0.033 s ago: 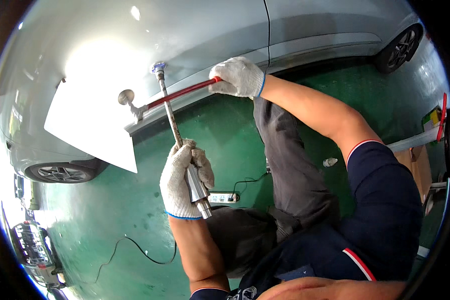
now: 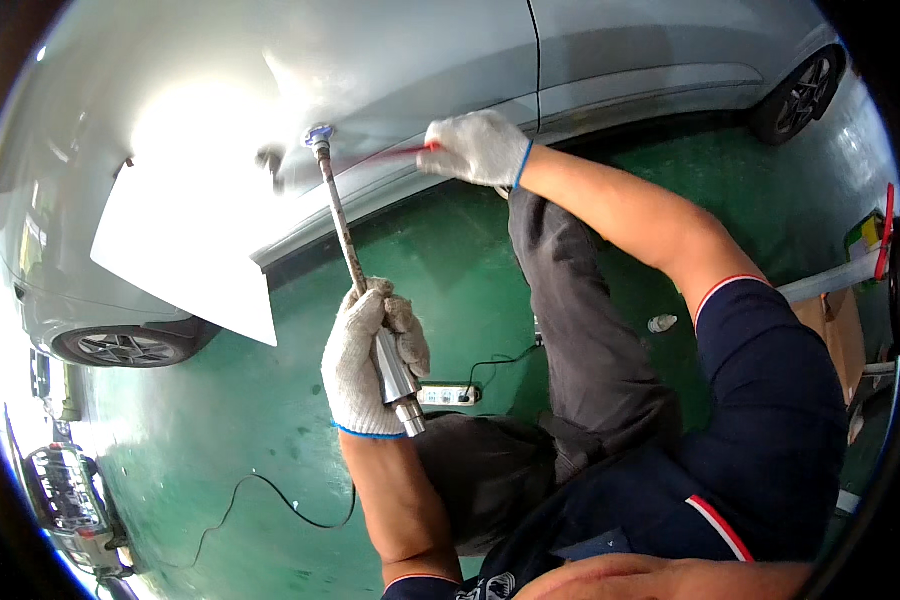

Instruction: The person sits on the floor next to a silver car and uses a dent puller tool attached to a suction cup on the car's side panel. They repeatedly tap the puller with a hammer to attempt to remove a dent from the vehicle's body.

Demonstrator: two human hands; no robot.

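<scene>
My left hand (image 2: pixel 353 370), in a white knit glove, is wrapped round the cylindrical metal weight of a slide hammer (image 2: pixel 340 220). The rod runs up to a blue pulling tab (image 2: pixel 318 133) set against the silver-grey car's side panel (image 2: pixel 440 60). My right hand (image 2: pixel 478 150), gloved too, grips a hammer (image 2: pixel 400 153) by the end of its red handle. Motion smears the hammer; its round-faced metal head (image 2: pixel 273 165) is left of the tab, close to the panel. Whether the head touches the panel I cannot tell.
A bright white board (image 2: pixel 190 250) leans by the car at left, above a wheel (image 2: pixel 120 346). On the green floor lie a power strip (image 2: pixel 448 395), a black cable (image 2: pixel 280 497) and a small clear bottle-like piece (image 2: pixel 661 323). A cardboard box (image 2: pixel 832 340) stands at right.
The hammer's head has swung up and slightly right, toward the panel, and is now blurred. My right hand has tilted a little with it. My left hand and the slide hammer have barely moved.
</scene>
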